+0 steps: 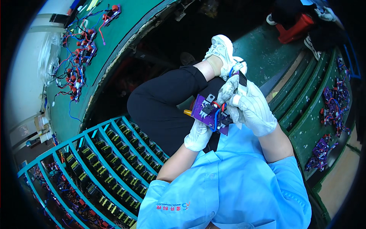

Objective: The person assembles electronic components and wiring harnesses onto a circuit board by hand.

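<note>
Both my hands wear whitish knitted gloves and meet above my lap. My left hand (198, 136) is closed on a purple circuit board (203, 112), gripping it from below and behind, so most of its fingers are hidden. Black components stand on the board, and blue and red wires (216, 115) loop off it. My right hand (254, 110) is closed around the wires at the board's far right side. Out past its fingertips sticks a white connector (237, 67), with a dark strip (242, 79) beside it. Greyish gloved fingertips overlap there, and which hand they belong to is unclear.
A teal slatted rack (71, 145) at lower left holds rows of black-and-yellow parts. Wired boards (79, 53) lie on the green table (126, 19) at upper left. More purple boards (335, 105) rest on green tiered shelving (305, 114) at right. A red stool (295, 28) stands far right.
</note>
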The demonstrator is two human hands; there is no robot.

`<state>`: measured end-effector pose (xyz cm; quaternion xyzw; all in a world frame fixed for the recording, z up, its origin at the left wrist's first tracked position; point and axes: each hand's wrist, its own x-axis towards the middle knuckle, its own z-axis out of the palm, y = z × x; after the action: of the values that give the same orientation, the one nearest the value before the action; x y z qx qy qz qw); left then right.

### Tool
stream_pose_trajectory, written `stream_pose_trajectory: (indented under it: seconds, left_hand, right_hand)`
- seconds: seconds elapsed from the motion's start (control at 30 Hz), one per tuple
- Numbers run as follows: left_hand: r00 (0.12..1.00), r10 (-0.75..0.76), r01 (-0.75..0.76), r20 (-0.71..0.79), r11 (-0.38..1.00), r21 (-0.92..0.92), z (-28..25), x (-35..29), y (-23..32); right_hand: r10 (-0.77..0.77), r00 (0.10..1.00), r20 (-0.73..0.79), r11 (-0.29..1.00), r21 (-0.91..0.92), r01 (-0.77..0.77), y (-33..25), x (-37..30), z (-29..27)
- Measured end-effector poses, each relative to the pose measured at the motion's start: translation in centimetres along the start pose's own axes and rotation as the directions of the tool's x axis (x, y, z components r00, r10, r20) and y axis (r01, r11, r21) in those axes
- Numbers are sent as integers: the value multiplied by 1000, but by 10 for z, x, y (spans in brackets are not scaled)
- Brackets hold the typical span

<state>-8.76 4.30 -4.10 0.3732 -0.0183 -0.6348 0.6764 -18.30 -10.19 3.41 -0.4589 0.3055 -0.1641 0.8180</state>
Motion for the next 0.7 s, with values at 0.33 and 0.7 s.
stream_pose_trajectory:
  seconds: [0.33, 0.7]
  left_hand:
    - [997, -40, 43, 62, 997, -59, 0, 7, -4]
    - [915, -248, 363, 319, 850, -381, -6, 11, 5]
  right_hand:
    - [-47, 997, 67, 999, -26, 48, -4, -4, 2]
    - [-239, 940, 243, 959, -91, 267, 1, 0, 0]
